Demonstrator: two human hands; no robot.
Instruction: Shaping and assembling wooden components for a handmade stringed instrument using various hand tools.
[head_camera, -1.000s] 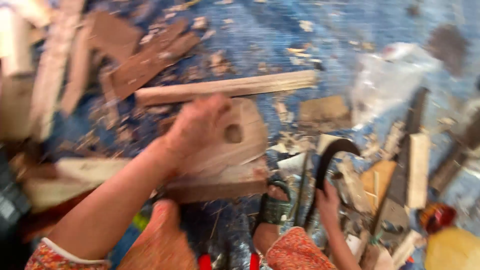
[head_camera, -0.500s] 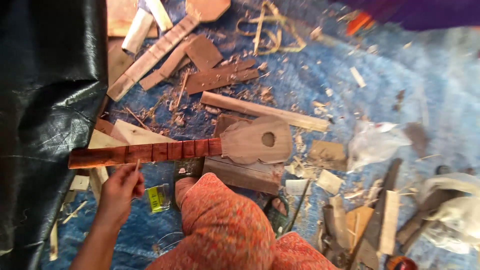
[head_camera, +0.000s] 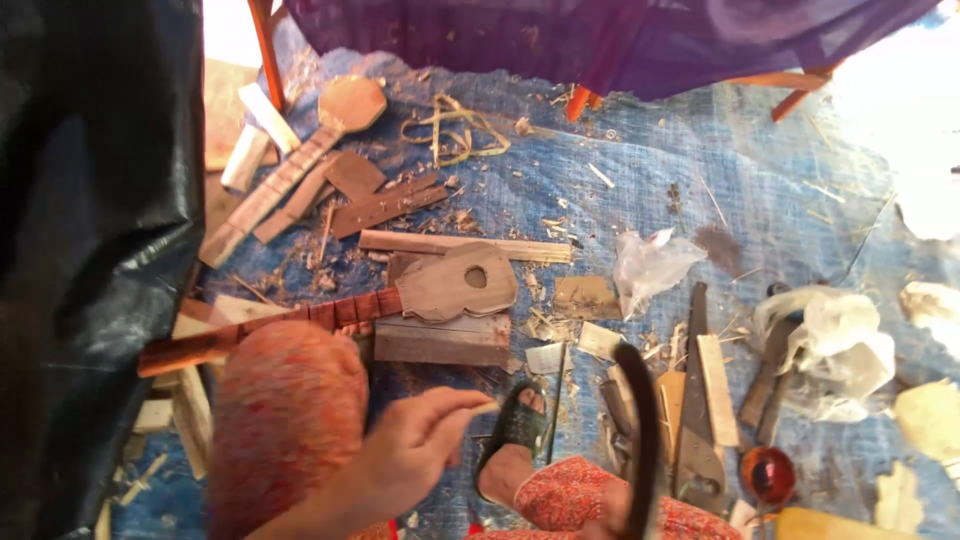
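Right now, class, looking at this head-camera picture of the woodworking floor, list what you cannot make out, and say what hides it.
- Right hand: cut off by the bottom edge; its grip on the curved black tool is hidden.
- Left hand: the small pale sliver at its fingertips is too small to identify.
- Small wooden guitar-shaped piece with reddish fretted neck: the neck's lower end passes behind the orange-patterned knee.
- Top right: washed out by glare.

Blue woven tarp on floor (head_camera: 640, 190), speckled with pale shavings. Reddish-brown fretted neck (head_camera: 270, 330) joined to tan wooden instrument body (head_camera: 455, 285). Orange-red mottled patterned trousers (head_camera: 285, 420). Purple cloth (head_camera: 600, 40) overhead. Black plastic sheet (head_camera: 90, 250). Black sandal (head_camera: 515, 425).
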